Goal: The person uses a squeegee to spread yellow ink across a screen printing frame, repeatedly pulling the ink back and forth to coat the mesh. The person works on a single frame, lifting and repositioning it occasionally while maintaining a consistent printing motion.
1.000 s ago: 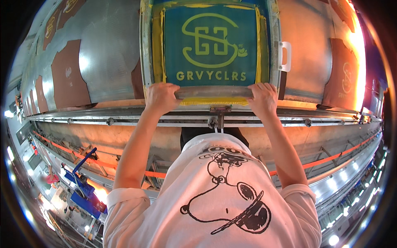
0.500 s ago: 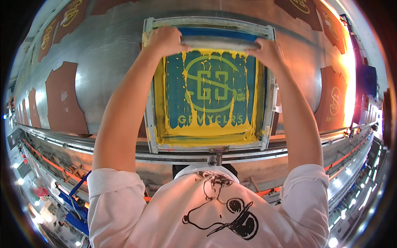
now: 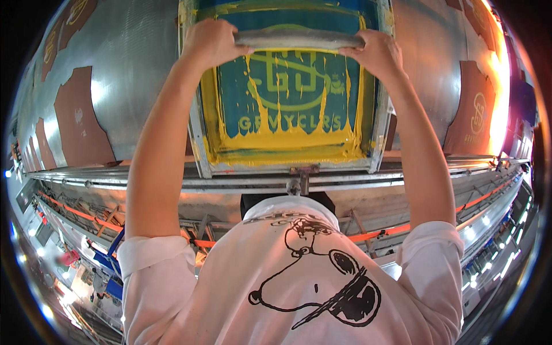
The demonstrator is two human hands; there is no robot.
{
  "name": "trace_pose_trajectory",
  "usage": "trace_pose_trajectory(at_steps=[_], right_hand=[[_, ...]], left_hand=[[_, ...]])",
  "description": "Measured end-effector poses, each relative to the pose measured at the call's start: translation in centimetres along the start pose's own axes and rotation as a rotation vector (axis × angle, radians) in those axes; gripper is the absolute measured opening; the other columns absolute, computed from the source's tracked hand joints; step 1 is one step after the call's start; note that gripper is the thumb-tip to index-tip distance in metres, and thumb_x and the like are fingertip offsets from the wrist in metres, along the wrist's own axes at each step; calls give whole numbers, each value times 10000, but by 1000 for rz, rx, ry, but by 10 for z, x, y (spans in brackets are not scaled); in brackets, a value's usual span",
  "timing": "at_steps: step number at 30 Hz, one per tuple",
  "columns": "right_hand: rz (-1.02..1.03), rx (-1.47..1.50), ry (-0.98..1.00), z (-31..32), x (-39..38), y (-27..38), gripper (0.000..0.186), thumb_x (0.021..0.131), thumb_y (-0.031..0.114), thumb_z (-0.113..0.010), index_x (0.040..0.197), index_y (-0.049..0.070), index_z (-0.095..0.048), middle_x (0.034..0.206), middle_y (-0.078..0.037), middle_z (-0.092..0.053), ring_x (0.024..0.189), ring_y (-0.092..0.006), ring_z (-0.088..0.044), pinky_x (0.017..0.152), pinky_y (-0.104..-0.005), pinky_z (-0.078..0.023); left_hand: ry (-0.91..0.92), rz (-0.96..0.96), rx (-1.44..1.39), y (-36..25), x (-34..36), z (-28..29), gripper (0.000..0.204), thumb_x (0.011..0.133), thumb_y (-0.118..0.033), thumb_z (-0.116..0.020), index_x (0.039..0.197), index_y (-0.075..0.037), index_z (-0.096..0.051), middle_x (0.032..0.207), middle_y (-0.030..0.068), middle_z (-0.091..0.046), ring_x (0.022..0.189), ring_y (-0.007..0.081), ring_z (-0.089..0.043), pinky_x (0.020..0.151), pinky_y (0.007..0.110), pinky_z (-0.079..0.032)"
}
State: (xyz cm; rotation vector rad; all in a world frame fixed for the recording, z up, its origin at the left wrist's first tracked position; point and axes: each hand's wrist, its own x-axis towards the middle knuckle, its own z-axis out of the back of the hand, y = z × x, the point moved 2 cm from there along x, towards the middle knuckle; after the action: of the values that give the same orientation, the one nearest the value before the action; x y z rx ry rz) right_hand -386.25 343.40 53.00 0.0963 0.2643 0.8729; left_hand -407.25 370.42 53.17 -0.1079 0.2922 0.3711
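We are holding a long grey squeegee point(image 3: 299, 39) at the far end of a screen-printing frame point(image 3: 198, 144), its blade lying crosswise on the teal mesh point(image 3: 287, 109). Our left hand point(image 3: 210, 40) is wrapping its grip closed around the squeegee's left end, and our right hand point(image 3: 374, 52) is clamping the right end in the same way, so the bar is sitting level across the whole width of the screen; a two-ended hold like this is likely keeping the pressure even. Yellow ink point(image 3: 276, 146) is pooling thickly along the near edge of the mesh and streaking in runs over the pale logo shape in the middle, and it is lining both side edges too.

The frame is resting flat on a long silvery surface point(image 3: 121, 86) that is stretching away to both sides. Brown fabric pieces point(image 3: 80, 121) are lying on that surface to the left and right, the one on the right point(image 3: 474, 115) carrying a pale printed mark. A metal rail point(image 3: 144, 184) is running along the near edge, with a small bracket point(image 3: 302, 175) meeting the frame at its middle. Below, orange lines and bright lamps are curving off into the room, and our white shirt point(image 3: 299, 282) with its black cartoon drawing is filling the foreground.
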Motion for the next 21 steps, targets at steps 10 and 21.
trace_pose_trajectory(at_steps=[10,21], right_hand=[[33,56,61,-40,-215,34,397,792,461,-810,880,85,-718,860,-63,-711,894,-263,-673,906,-423,-494],[142,224,49,-50,-212,16,556,849,532,-733,1135,58,-682,974,-131,-704,1007,-332,-636,944,-440,-455]], left_hand=[[218,132,-222,-82,-207,-48,532,754,-599,-775,996,-126,-798,830,124,-752,845,294,-727,789,411,-560],[229,-11,-277,-151,-165,-38,694,719,-692,-759,1092,-107,-774,942,115,-762,925,294,-722,837,420,-558]])
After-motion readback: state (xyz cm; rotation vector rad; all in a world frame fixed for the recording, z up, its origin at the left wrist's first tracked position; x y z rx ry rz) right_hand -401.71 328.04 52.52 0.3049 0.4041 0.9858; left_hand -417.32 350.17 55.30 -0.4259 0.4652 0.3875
